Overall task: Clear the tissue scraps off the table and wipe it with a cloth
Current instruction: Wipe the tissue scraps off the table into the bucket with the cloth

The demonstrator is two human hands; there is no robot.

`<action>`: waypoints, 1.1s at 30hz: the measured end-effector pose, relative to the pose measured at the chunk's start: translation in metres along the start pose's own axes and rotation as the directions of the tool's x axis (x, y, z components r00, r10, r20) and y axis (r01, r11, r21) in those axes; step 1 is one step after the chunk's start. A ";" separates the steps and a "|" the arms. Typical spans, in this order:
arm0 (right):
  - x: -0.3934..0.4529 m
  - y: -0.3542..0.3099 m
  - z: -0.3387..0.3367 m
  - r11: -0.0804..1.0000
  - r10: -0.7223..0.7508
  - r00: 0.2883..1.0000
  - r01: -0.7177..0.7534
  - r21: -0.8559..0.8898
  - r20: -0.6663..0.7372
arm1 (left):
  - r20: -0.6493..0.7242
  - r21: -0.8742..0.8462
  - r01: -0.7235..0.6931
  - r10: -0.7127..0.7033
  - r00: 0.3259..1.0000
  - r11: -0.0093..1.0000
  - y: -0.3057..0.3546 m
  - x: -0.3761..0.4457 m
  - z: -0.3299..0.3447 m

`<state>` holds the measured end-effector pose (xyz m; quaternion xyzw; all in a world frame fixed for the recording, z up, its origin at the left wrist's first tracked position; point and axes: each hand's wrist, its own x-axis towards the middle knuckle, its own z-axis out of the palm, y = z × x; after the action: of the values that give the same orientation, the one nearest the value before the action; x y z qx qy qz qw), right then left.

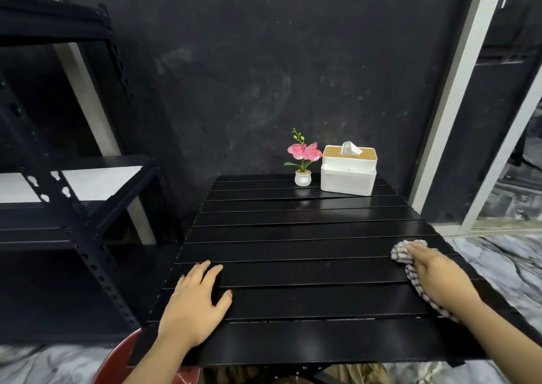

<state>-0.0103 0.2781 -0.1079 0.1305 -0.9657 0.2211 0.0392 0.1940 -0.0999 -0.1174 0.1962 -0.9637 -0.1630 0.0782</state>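
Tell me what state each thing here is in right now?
Left hand: open, flat on table, empty.
Right hand: pressing cloth down.
Cloth: crumpled, at right edge.
Table: no scraps visible.
Tissue box: upright, one tissue sticking out.
Flower pot: upright beside box.

A dark, mottled wall (234,75) fills the far side. On the left stands a black metal shelving rack (73,202) with perforated uprights. Pale frame posts (457,96) rise on the right. The floor (498,263) is grey marble-patterned, dimly lit.
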 end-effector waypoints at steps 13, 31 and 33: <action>-0.020 -0.089 0.046 0.911 -0.413 0.904 0.410 0.055 0.113 | 0.033 -0.030 0.018 -0.017 0.999 0.999 -0.003 0.003 -0.005; 0.052 -0.005 0.012 0.999 -0.040 0.999 0.040 -0.015 0.001 | 0.033 -0.010 0.045 -0.044 0.998 0.999 -0.022 0.048 0.000; 0.064 -0.018 0.022 0.998 -0.062 0.998 0.062 -0.028 0.005 | 0.028 -0.010 0.047 -0.046 0.999 0.999 -0.023 0.048 0.000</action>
<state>-0.0677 0.2374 -0.1119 0.1604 -0.9643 0.2057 0.0457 0.1581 -0.1392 -0.1214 0.2159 -0.9591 -0.1725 0.0620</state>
